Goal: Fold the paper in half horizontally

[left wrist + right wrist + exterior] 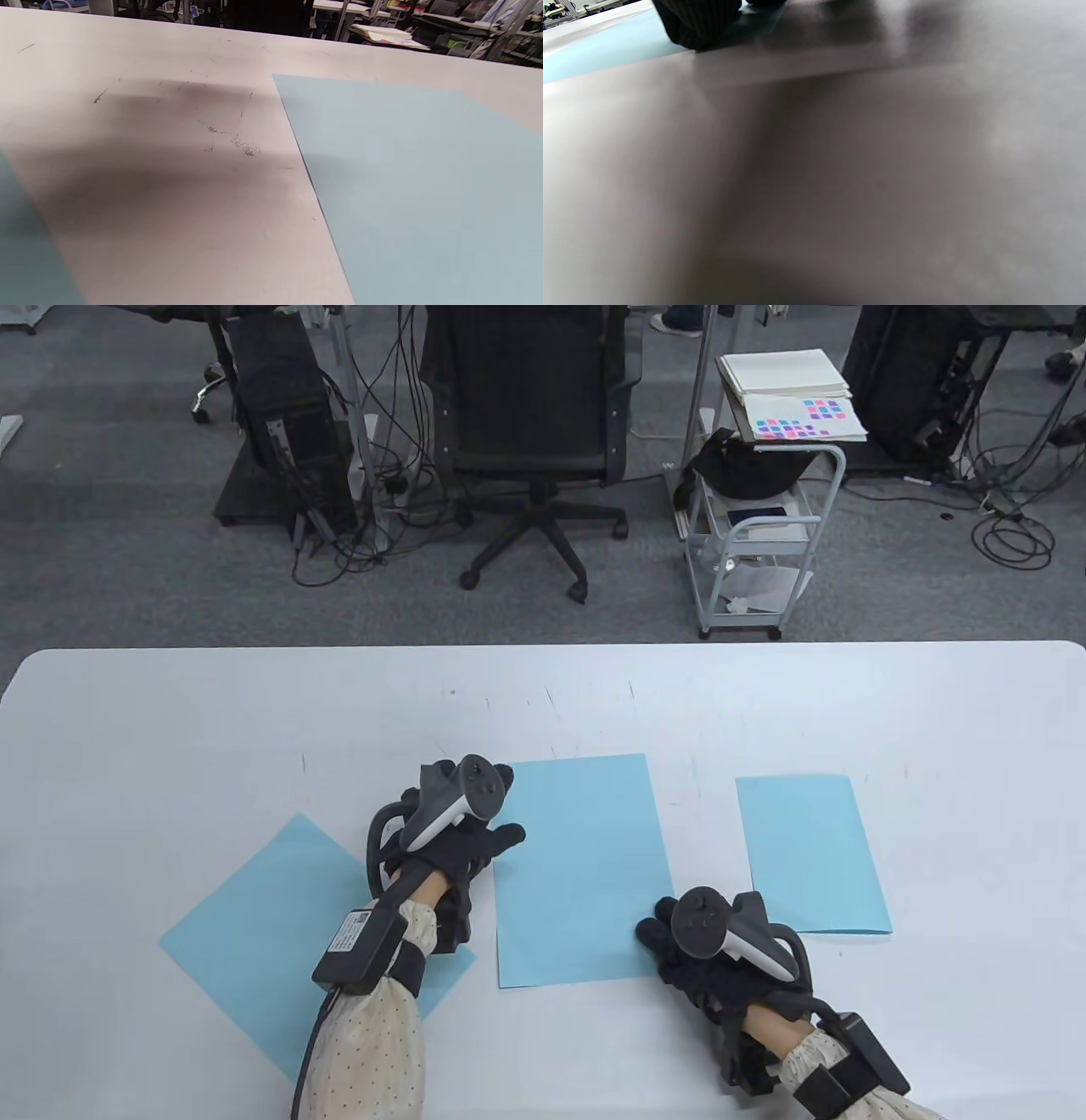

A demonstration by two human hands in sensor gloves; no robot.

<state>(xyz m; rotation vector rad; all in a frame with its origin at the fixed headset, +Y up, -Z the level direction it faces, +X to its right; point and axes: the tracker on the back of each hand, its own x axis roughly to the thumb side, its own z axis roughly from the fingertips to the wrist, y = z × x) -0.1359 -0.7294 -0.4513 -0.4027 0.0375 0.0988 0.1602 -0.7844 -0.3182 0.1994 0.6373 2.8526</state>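
Observation:
Three light blue paper sheets lie on the white table (170,729). The middle sheet (581,869) lies flat and upright; the left wrist view shows it as middle sheet (424,190). My left hand (501,819) sits at its left edge, with a fingertip (513,833) resting on the paper. My right hand (655,937) is at the sheet's lower right corner, and a gloved finger (700,21) touches the blue paper (606,46) there. No fingers show in the left wrist view.
A turned blue sheet (254,933) lies at the left, partly under my left forearm. A narrower blue sheet (810,857) lies at the right. Beyond the table stand an office chair (534,432) and a small cart (764,526).

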